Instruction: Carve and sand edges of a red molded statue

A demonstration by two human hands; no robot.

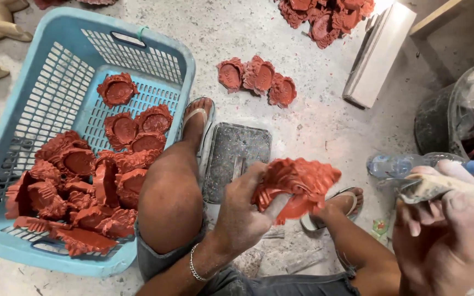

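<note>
Seemingly well into a batch, the person sits on the concrete floor point(314, 131) with one red moulded piece point(297, 186) in hand. Only the head view is available.

Landmark: the blue plastic basket point(6, 181), lying tilted at the person's left knee. It holds a good heap of red ornate castings point(78, 192), piled at its near end and thinning toward the far end, where one lies alone. My judgement is that these form one sorted lot, either finished or waiting; the picture does not settle which.

Right of the basket, past the knee, the left hand point(242, 211) is clamped on the red moulded piece, fingers wrapped round its lower edge, holding it up above the floor. Farther right again, the right hand point(445, 230) is closed round a small pale tool or rag point(426, 189), its tip pointing toward the piece but apart from it. What the tool is I cannot tell.

Between the basket and the held piece, a grey metal tray point(234, 156) rests on the floor by the sandalled foot. Beyond the basket's far right corner lie three more red castings point(256, 77) in a row, and farther off a larger heap point(327, 16). A clear plastic bottle point(407, 163) lies well right of the basket.

So several lots remain about the floor; one piece is being handled.
</note>
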